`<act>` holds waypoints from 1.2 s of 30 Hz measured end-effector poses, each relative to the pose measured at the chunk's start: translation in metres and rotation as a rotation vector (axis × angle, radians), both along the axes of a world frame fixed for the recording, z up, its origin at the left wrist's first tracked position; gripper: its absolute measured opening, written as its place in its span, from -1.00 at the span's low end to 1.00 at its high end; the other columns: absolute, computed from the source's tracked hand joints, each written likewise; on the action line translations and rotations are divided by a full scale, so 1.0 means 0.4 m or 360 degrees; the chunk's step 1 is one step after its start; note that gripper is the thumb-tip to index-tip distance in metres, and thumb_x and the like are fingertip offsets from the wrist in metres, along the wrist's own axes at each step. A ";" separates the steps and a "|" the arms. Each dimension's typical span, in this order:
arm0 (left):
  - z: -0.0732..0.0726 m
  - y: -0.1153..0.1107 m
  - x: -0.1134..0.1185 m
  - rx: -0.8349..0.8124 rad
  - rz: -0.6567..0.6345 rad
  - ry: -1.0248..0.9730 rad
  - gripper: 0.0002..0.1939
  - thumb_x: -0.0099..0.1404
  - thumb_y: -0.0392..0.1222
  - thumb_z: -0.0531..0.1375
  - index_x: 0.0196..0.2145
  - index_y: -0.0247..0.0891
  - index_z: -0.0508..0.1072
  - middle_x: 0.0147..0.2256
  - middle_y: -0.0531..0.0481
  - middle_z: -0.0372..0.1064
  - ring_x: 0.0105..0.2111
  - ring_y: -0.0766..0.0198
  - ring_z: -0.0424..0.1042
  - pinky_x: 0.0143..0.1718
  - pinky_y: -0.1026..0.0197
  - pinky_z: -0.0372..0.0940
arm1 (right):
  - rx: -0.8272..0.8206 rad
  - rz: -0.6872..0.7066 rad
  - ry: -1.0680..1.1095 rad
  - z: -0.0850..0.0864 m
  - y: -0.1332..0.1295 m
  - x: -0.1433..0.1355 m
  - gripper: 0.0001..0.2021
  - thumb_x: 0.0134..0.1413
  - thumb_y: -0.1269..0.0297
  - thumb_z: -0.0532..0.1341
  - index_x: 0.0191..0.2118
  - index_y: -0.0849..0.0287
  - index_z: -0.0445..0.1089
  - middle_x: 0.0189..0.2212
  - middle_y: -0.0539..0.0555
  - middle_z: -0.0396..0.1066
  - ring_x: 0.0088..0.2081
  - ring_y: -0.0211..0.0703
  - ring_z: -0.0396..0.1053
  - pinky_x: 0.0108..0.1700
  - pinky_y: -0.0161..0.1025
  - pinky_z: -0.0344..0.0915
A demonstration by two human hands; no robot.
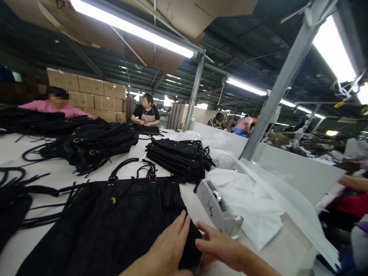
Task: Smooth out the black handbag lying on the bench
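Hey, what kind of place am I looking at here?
Most likely a handbag factory's finishing or packing floor: stacks of black bags on a long table, stacked cartons behind, and workers along it. Both hands touch a bag's corner.
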State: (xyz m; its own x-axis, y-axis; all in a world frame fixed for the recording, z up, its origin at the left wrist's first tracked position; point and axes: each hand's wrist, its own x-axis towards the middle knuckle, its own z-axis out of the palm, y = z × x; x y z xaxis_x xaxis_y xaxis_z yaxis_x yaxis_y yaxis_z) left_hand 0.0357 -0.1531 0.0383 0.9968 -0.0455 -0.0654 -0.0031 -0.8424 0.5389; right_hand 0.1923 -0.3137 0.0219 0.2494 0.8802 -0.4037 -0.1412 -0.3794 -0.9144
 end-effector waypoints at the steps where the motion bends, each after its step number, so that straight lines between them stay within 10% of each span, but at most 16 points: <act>1: -0.011 -0.011 0.005 0.0015 0.0022 0.0012 0.13 0.07 -0.11 0.28 0.37 -0.55 -0.31 0.36 -0.42 -0.57 0.37 -0.06 -0.38 0.33 -0.08 -0.14 | -0.0013 -0.0015 0.0068 -0.010 -0.006 0.002 -0.47 -0.21 0.14 0.42 -0.12 0.12 0.21 -0.42 -0.06 0.39 -0.41 -0.20 0.42 -0.41 -0.29 0.35; 6: -0.039 -0.025 0.016 0.0149 0.0057 0.0075 0.07 -0.11 -0.44 0.10 0.36 -0.58 -0.22 0.37 -0.36 -0.44 0.37 -0.02 -0.33 0.34 -0.02 -0.16 | -0.0051 -0.0184 0.0436 -0.056 -0.016 -0.010 -0.62 -0.26 0.26 0.35 -0.26 0.14 0.22 -0.45 -0.01 0.42 -0.44 -0.08 0.50 -0.41 -0.24 0.36; 13: 0.025 -0.003 -0.013 0.0027 -0.0026 0.0022 -0.04 0.01 -0.54 -0.03 0.39 -0.35 -0.17 0.39 -0.17 -0.35 0.36 0.18 -0.24 0.34 0.06 -0.14 | 0.0167 -0.0826 0.0555 -0.069 0.032 -0.062 -0.66 -0.41 0.33 0.32 -0.52 0.10 0.09 -0.62 -0.12 0.27 -0.51 -0.27 0.31 -0.41 -0.30 0.27; 21: 0.043 -0.020 0.004 0.0014 -0.0067 -0.0002 -0.04 0.03 -0.54 -0.01 0.39 -0.28 -0.17 0.39 -0.13 -0.33 0.36 0.20 -0.20 0.33 0.06 -0.10 | 0.0191 -0.0934 0.0384 -0.061 0.028 -0.072 -0.64 -0.45 0.37 0.23 -0.34 0.05 0.22 -0.58 -0.18 0.29 -0.57 -0.30 0.25 -0.51 -0.33 0.12; 29: -0.080 -0.106 0.053 0.0337 -0.0152 0.0102 -0.31 0.30 -0.51 -0.04 0.36 -0.24 0.02 0.32 -0.33 -0.21 0.30 -0.24 -0.09 0.16 -0.45 0.04 | 0.0191 -0.0807 0.0548 -0.095 -0.019 -0.063 -0.63 -0.51 0.39 0.31 -0.35 0.15 0.42 -0.51 -0.05 0.45 -0.53 -0.27 0.33 -0.46 -0.32 0.22; 36: -0.202 -0.075 0.051 0.0317 -0.0295 -0.0111 -0.37 0.45 -0.28 -0.04 0.39 -0.03 -0.16 0.32 -0.27 -0.21 0.29 -0.30 -0.10 0.11 -0.53 0.08 | 0.0142 -0.0784 0.0462 -0.132 -0.030 -0.028 -0.59 -0.32 -0.05 0.44 -0.52 0.19 0.38 -0.61 -0.05 0.29 -0.51 -0.27 0.26 -0.46 -0.33 0.15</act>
State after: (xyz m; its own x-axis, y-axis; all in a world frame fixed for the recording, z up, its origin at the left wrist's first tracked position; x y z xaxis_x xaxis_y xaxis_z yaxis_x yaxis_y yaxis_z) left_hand 0.0562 -0.1831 -0.0425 0.9751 -0.2206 -0.0231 -0.1982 -0.9134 0.3557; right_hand 0.1809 -0.3258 -0.0308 0.5284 0.7222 -0.4463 -0.5317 -0.1283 -0.8372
